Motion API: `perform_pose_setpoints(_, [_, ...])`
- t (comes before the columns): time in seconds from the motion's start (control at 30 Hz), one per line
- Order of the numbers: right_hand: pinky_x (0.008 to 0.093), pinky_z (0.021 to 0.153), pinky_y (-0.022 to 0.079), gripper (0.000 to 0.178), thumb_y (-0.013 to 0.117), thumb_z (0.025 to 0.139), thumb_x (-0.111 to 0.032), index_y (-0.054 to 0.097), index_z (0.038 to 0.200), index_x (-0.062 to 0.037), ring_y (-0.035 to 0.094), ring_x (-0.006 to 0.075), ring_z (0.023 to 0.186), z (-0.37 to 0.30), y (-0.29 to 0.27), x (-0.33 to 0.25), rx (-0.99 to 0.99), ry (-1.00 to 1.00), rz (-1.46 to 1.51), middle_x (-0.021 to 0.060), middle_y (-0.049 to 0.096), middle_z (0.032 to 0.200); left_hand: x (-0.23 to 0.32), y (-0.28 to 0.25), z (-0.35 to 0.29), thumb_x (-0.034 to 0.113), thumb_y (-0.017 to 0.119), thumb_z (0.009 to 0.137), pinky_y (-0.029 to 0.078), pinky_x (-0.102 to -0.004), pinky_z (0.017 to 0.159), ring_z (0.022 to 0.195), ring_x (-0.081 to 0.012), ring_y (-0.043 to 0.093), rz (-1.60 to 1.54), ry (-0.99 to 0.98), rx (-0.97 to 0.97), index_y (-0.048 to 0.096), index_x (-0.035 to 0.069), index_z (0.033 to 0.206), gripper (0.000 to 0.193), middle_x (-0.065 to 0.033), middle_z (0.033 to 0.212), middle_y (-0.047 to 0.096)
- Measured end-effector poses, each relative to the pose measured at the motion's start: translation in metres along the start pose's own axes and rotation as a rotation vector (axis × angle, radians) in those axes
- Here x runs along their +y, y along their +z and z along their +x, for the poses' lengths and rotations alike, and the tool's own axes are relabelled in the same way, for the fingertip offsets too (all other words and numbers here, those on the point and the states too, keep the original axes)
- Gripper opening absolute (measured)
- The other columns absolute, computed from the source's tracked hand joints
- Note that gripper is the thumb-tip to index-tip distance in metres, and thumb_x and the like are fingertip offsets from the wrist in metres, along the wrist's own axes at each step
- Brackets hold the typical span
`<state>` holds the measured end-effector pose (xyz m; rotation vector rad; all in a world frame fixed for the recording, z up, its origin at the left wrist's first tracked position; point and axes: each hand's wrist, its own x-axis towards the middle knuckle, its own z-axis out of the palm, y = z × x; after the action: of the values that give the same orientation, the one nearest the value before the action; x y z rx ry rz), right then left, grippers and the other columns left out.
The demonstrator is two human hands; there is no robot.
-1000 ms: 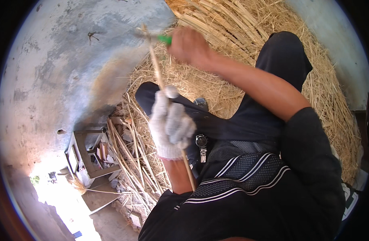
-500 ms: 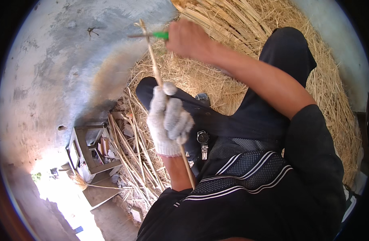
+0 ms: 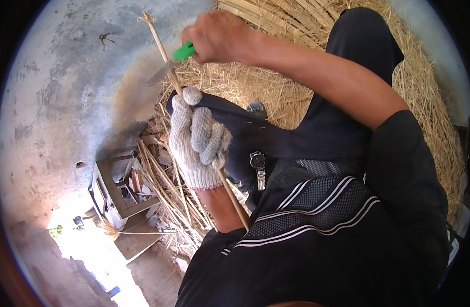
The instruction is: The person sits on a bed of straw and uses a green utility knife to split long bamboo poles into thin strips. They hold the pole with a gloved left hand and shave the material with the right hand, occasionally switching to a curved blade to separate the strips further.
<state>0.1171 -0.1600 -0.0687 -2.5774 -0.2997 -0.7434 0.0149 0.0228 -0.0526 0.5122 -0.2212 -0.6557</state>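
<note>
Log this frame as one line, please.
left hand: gloved, fist shut on thin stick | right hand: bare, holding green-handled knife, blade against stick | below: straw heap, loose sticks

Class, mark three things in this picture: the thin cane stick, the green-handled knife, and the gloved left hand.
thin cane stick (image 3: 162, 43), head view, on the bare shaft near its top end.
green-handled knife (image 3: 184, 51), head view, on the green handle.
left hand (image 3: 196, 138), head view, on the gloved knuckles, gripping the stick.
</note>
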Motion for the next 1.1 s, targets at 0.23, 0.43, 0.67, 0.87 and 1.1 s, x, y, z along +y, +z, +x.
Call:
perform_pose_setpoints(0.23, [0.0483, 0.06, 0.055, 0.026, 0.06, 0.079, -0.024, 0.071, 0.078, 0.0005, 0.067, 0.0392, 0.063, 0.014, -0.007, 0.029, 0.064, 0.092, -0.018, 0.0229, 0.067, 0.069, -0.012, 0.008, -0.009, 0.033, 0.041, 0.106, 0.026, -0.0225, 0.023, 0.025, -0.0061, 0.029, 0.263, -0.007, 0.211, 0.056, 0.005, 0.107, 0.032, 0.0051, 0.043, 0.037])
perform_pose_setpoints(0.43, [0.0346, 0.043, 0.047, 0.009, 0.062, 0.077, -0.01, 0.07, 0.072, -0.0075, 0.057, 0.0206, 0.041, -0.002, 0.0, 0.006, 0.013, -0.188, 0.106, 0.0102, 0.06, 0.05, 0.004, 0.025, -0.004, 0.033, 0.048, 0.104, 0.021, -0.022, 0.026, 0.028, -0.0053, 0.029, 0.501, 0.069, 0.358, 0.058, 0.006, 0.108, 0.03, 0.005, 0.044, 0.037])
perform_pose_setpoints(0.67, [0.045, 0.054, 0.055, 0.016, 0.066, 0.078, -0.021, 0.069, 0.075, -0.0052, 0.065, 0.0305, 0.054, 0.014, 0.018, 0.05, 0.408, -0.053, -0.114, 0.0155, 0.064, 0.06, -0.02, 0.022, -0.015, 0.032, 0.048, 0.104, 0.024, -0.0223, 0.025, 0.026, -0.0072, 0.029, 0.273, 0.006, 0.317, 0.058, 0.006, 0.106, 0.027, 0.0047, 0.044, 0.037])
perform_pose_setpoints(0.87, [0.0333, 0.042, 0.043, 0.016, 0.065, 0.08, -0.015, 0.063, 0.067, -0.0057, 0.052, 0.0192, 0.039, 0.005, 0.012, 0.024, -0.236, -0.053, 0.345, 0.0101, 0.056, 0.051, -0.005, 0.018, -0.007, 0.025, 0.049, 0.103, 0.026, -0.0225, 0.027, 0.029, -0.0065, 0.032, 0.619, 0.098, 0.481, 0.058, 0.001, 0.122, 0.031, 0.002, 0.047, 0.04])
perform_pose_setpoints(1.1, [0.035, 0.037, 0.04, 0.014, 0.059, 0.077, -0.012, 0.067, 0.068, -0.0046, 0.053, 0.0168, 0.039, -0.014, 0.032, 0.007, 0.214, -0.216, 0.141, 0.011, 0.062, 0.053, -0.003, 0.024, -0.005, 0.021, 0.05, 0.103, 0.026, -0.0234, 0.027, 0.031, -0.0067, 0.033, 0.675, 0.112, 0.517, 0.057, 0.003, 0.129, 0.033, 0.0033, 0.049, 0.039])
